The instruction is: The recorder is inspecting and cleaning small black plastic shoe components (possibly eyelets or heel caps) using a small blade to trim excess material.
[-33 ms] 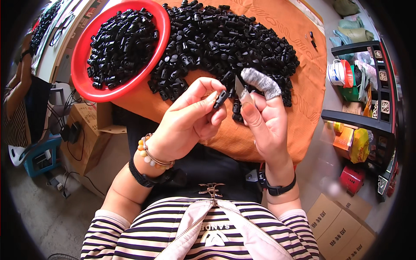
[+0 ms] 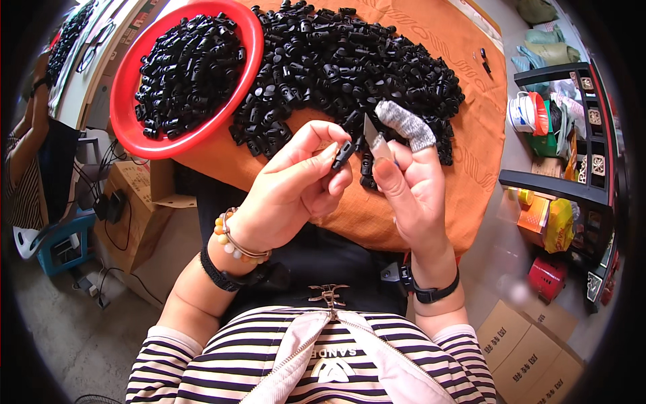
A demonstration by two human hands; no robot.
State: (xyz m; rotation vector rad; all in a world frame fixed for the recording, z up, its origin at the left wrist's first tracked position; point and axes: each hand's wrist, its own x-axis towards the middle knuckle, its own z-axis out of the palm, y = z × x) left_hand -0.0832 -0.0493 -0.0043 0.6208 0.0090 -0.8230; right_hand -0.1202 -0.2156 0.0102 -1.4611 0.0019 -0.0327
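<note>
Between its thumb and fingers my left hand [image 2: 303,168] pinches a small black plastic piece [image 2: 343,155], elongated with a slot in its side. Just to the right, my right hand [image 2: 414,178] is closed on a knife blade [image 2: 374,140], pointed end up, thumb pressed against its flat. A grey knitted finger sleeve [image 2: 407,126] covers the raised index finger of that hand. The blade and the held piece are close together but apart. Behind both hands spreads a large heap of similar black plastic pieces [image 2: 350,64].
A red basin [image 2: 121,114] full of black pieces stands at the left of the orange tablecloth [image 2: 464,195]. Shelving [image 2: 552,180] is on the right, cardboard boxes [image 2: 525,350] lower right. Another person's arm [image 2: 33,121], a blue stool [image 2: 67,246] and cables are left.
My right hand's index finger and the blade have shifted very slightly. My left hand and the black piece in it look the same.
</note>
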